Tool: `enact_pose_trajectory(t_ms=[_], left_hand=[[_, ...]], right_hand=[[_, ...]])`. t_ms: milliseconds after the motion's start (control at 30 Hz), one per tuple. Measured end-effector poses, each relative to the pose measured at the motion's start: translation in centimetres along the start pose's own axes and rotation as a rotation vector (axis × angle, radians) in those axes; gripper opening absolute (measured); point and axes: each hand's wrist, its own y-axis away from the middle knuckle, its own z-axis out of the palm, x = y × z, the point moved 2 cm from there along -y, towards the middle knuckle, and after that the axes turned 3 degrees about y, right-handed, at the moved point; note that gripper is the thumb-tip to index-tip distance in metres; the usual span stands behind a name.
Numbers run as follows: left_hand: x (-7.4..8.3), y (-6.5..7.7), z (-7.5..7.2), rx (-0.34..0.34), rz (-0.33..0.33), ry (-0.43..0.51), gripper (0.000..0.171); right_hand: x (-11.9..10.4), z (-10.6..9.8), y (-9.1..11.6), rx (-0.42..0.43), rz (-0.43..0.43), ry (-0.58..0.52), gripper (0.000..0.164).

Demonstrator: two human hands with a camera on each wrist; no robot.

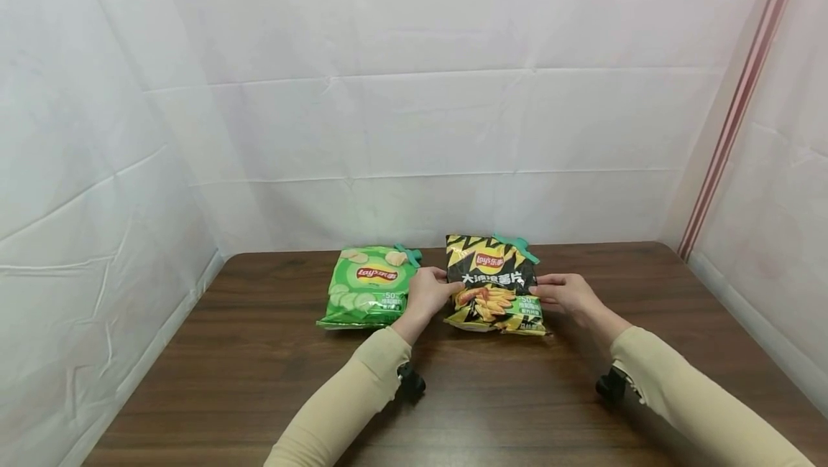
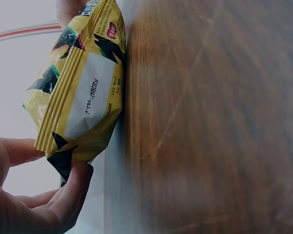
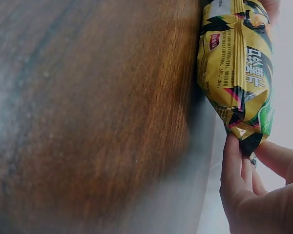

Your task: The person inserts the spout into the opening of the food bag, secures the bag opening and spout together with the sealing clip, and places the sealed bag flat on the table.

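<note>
A black and yellow Lay's chip bag (image 1: 481,294) lies face up on the table, a teal clip (image 1: 517,244) at its upper right corner. My left hand (image 1: 428,291) pinches its left edge, thumb on the front; in the left wrist view fingers (image 2: 77,187) curl under that side. On the opposite edge my right hand (image 1: 571,296) holds the bag between thumb and fingers, as the right wrist view shows, with fingers (image 3: 231,161) beneath the corner. Left of it lies a green Lay's chip bag (image 1: 365,284), also with a teal clip (image 1: 409,254), partly hidden by my left hand.
The brown wooden table (image 1: 259,366) ends at white cloth walls (image 1: 420,122) behind and at both sides. A red-striped strip (image 1: 744,100) runs down the right rear corner. Dark wrist devices (image 1: 410,383) sit under both sleeves.
</note>
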Motion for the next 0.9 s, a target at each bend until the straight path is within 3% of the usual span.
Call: enact_pose_trajectory(t_ms=[500, 900], left_hand=[[-0.26, -0.18, 0.22, -0.057, -0.073, 0.060, 0.052], [-0.20, -0.14, 0.04, -0.087, -0.088, 0.119, 0.056]], right_hand=[[0.24, -0.20, -0.10, -0.028, 0.031, -0.031, 0.059], [0.25, -0.69, 0.38, -0.082, 0.011, -0.075, 0.060]])
